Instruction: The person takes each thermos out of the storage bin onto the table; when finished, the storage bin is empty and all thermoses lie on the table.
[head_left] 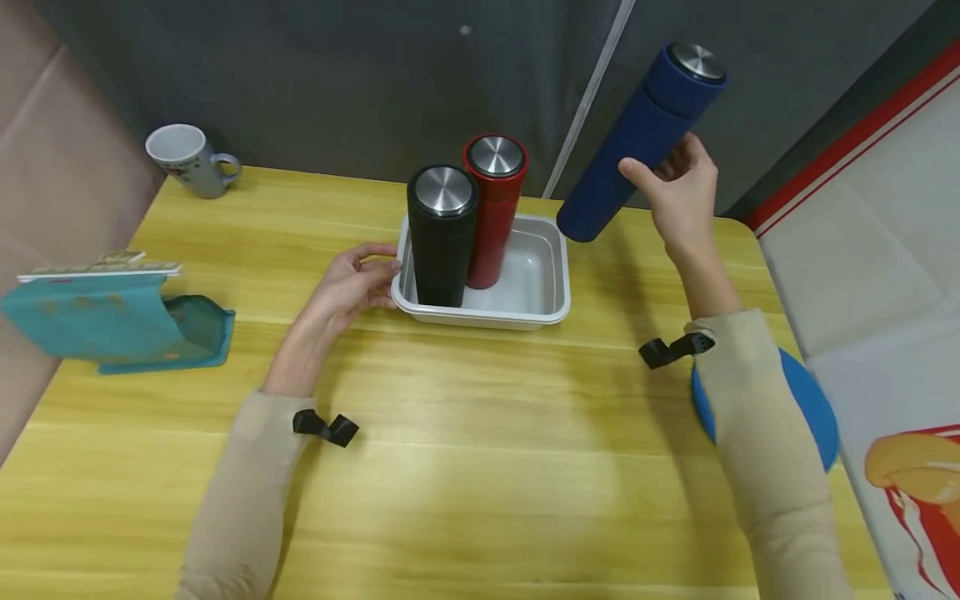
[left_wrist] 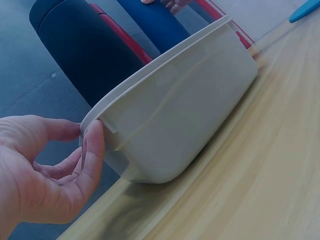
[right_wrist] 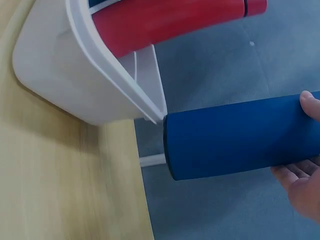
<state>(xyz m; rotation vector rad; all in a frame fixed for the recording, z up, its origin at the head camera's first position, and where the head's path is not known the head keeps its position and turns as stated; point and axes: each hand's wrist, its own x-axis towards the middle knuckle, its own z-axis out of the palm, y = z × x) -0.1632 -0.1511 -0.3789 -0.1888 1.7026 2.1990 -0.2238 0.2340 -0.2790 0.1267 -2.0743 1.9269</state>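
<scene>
My right hand grips a blue thermos bottle with a steel lid, holding it tilted in the air. Its base is beside the right rim of a white plastic bin. Inside the bin stand a black thermos bottle on the left and a red thermos bottle behind it. At the bin's left end, my left hand pinches the rim between thumb and fingers, as the left wrist view shows. In the right wrist view the blue thermos bottle lies outside the bin.
A grey mug stands at the table's back left corner. Nearer on the left lies a teal bag. A blue round object is partly hidden under my right forearm. A dark partition rises behind the wooden table.
</scene>
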